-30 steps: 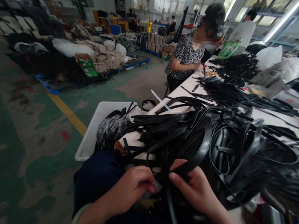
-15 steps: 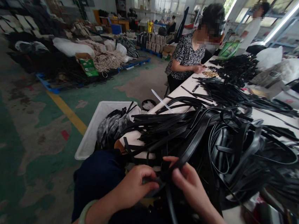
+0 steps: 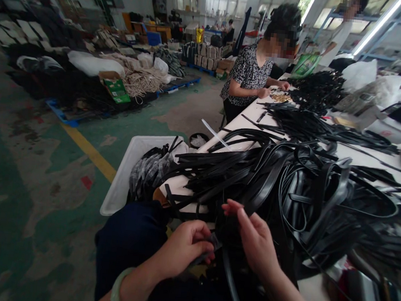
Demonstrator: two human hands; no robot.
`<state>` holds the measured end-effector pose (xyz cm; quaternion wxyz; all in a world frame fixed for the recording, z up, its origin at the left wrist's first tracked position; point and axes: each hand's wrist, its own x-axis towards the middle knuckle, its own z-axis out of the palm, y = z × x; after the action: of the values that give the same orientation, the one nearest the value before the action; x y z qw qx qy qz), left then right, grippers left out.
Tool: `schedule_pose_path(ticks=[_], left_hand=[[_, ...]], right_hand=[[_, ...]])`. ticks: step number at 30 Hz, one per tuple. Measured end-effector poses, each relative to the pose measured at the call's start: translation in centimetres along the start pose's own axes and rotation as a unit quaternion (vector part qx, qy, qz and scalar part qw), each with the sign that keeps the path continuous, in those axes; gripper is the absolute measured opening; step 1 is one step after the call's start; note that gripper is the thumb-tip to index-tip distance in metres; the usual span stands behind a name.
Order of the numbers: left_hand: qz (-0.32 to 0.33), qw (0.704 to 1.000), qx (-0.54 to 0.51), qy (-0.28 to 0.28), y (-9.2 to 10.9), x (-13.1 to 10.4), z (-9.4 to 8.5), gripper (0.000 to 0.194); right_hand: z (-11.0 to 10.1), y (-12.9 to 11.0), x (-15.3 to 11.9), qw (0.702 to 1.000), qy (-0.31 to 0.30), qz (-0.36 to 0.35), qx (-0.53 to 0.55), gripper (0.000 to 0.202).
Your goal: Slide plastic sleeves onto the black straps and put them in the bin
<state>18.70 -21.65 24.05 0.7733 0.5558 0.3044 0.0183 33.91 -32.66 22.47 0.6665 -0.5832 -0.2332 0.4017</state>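
Observation:
Over my lap, my left hand [image 3: 187, 246] is closed, thumb against fingers, on a dark strap end [image 3: 216, 241] that sticks out towards the right. To its right, my right hand [image 3: 254, 234] is raised with fingers stretched and apart, and I see nothing in it. A long black strap [image 3: 232, 283] hangs down between my hands across my lap. Just beyond them, a large tangled heap of black straps [image 3: 265, 175] covers the near end of the white table [image 3: 236, 124]. Some strap ends hang over its edge.
Left of the table stands a white plastic bin [image 3: 120, 176] holding black straps in clear wrapping. A small dark bucket [image 3: 197, 141] is behind it. Farther along the table, a co-worker [image 3: 248, 74] handles small gold pieces [image 3: 280, 97]. Loaded blue pallets [image 3: 60, 111] stand across the floor.
My right hand has let go of the black strap it was holding up and its fingers have opened. That strap has dropped onto the heap. The co-worker's hands have moved apart.

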Motion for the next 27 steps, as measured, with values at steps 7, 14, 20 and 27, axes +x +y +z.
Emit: schedule_pose_path(ticks=[7, 14, 20, 27], left_hand=[[0.003, 1.000, 0.017, -0.008, -0.3, 0.3, -0.5, 0.010], [0.024, 1.000, 0.013, -0.014, -0.5, 0.7, -0.4, 0.013], [-0.008, 1.000, 0.028, -0.011, -0.2, 1.0, 0.0, 0.009], [-0.002, 0.997, 0.066, -0.036, -0.1, 1.2, -0.2, 0.007]], right_hand=[[0.2, -0.7, -0.2, 0.990, 0.004, 0.032, 0.138, 0.039], [0.1, -1.1, -0.8, 0.989, -0.136, 0.049, 0.020, 0.036], [-0.5, -1.3, -0.1, 0.997, -0.008, -0.043, 0.071, 0.035], [-2.1, -2.3, -1.3, 0.994, 0.003, -0.087, 0.071, 0.040]])
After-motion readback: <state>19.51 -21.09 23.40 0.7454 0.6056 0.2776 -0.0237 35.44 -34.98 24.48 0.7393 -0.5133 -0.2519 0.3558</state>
